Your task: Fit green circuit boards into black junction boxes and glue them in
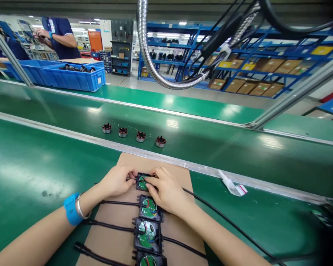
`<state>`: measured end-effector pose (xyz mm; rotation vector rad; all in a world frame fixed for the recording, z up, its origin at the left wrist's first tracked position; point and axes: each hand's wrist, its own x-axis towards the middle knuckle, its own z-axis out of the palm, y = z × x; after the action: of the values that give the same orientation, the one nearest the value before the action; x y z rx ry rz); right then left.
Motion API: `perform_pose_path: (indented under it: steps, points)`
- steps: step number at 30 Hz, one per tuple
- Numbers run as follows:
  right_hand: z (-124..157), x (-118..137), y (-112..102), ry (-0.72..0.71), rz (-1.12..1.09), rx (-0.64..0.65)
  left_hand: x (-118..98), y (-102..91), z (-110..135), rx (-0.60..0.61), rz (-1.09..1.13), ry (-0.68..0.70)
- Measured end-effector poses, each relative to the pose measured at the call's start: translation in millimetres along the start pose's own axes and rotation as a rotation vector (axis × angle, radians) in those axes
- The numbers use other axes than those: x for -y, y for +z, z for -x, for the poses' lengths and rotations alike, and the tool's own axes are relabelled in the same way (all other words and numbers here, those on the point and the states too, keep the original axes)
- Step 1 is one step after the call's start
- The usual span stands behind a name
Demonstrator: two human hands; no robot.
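Note:
On a brown cardboard sheet (pixel 119 236) lies a column of several black square housings with round green circuit boards and black cables. My left hand (pixel 117 180) and my right hand (pixel 166 190) both pinch the farthest housing (pixel 142 182), fingers curled over its edges and board. The second housing (pixel 149 207) sits just below my right hand, and a third housing (pixel 146 233) below that. A blue wristband (pixel 71 209) and a silver bangle circle my left wrist.
Several small round black-and-red parts (pixel 140 136) stand in a row on the green conveyor belt (pixel 211 144) beyond a metal rail. A white plastic scrap (pixel 233 186) lies right of the cardboard. Blue bins (pixel 74 77) and another person (pixel 59 35) are at the far left.

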<state>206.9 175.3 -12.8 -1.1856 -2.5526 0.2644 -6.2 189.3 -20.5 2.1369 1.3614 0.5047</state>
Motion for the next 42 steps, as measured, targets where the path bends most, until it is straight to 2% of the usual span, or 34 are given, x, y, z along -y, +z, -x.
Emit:
perform_pose_path:
  steps: [5,9,14,19,23,25,27,29,31,32,34,37,42]
  points:
    - [-8,4,-2,-0.044,0.152,0.109,-2,-0.7,0,0.001,-0.007,0.0]
    - [-11,9,-3,-0.028,0.193,0.114,-1,-0.4,0,-0.018,-0.025,0.011]
    - [-9,29,-2,0.023,0.247,0.086,0,-0.9,2,-0.037,-0.057,0.028]
    - [-13,40,3,-0.07,0.228,0.152,3,-0.9,2,0.002,-0.098,0.035]
    - [-22,34,2,-0.068,0.178,0.202,2,-1.9,-4,0.039,-0.176,0.06]
    - [-17,31,-6,-0.067,0.165,0.205,-5,-7.0,2,0.046,-0.229,0.085]
    - [4,31,-20,-0.078,0.133,0.17,-17,-15.3,24,0.036,-0.287,0.119]
    - [41,34,-36,-0.081,0.019,0.149,-29,-23.3,61,0.069,-0.317,0.164]
    - [86,38,-47,-0.041,-0.144,0.205,-37,-26.2,105,0.237,-0.266,0.225]
    - [107,41,-51,-0.01,-0.194,0.259,-39,-25.0,125,0.287,-0.238,0.202]
    - [142,47,-50,0.068,-0.197,0.304,-41,-18.3,156,0.313,-0.254,0.134]
    - [168,58,-38,0.096,-0.154,0.295,-40,-2.4,175,0.27,-0.313,0.066]
    - [188,74,-23,0.043,-0.085,0.203,-35,19.2,182,0.26,-0.442,0.134]
